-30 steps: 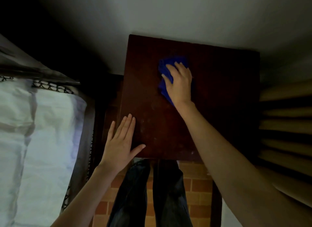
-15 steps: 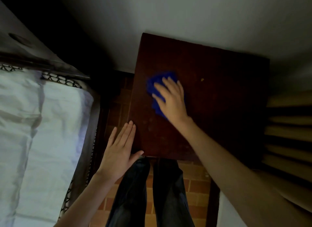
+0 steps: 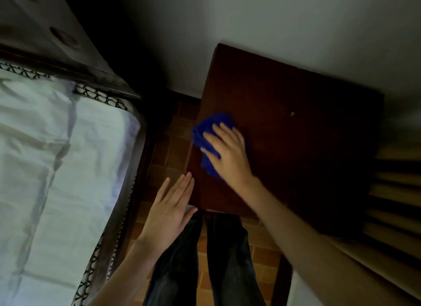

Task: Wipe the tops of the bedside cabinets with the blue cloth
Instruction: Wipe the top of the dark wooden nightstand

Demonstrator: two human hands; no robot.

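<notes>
The bedside cabinet (image 3: 296, 146) top is dark reddish wood, smooth with a dull sheen (one pale speck mars it). The blue cloth (image 3: 211, 125) looks soft and matt. The bed sheet (image 3: 57, 157) is white creased fabric, the floor (image 3: 168, 144) matt terracotta-coloured tile, the trousers (image 3: 227, 260) dark denim.

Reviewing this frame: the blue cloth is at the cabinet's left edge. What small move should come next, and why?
Probably slide the right hand and the blue cloth rightward across the cabinet top. The hand presses the cloth flat at the top's left edge, so there is little left to wipe that way, while a pale speck and most of the surface lie to its right.
</notes>
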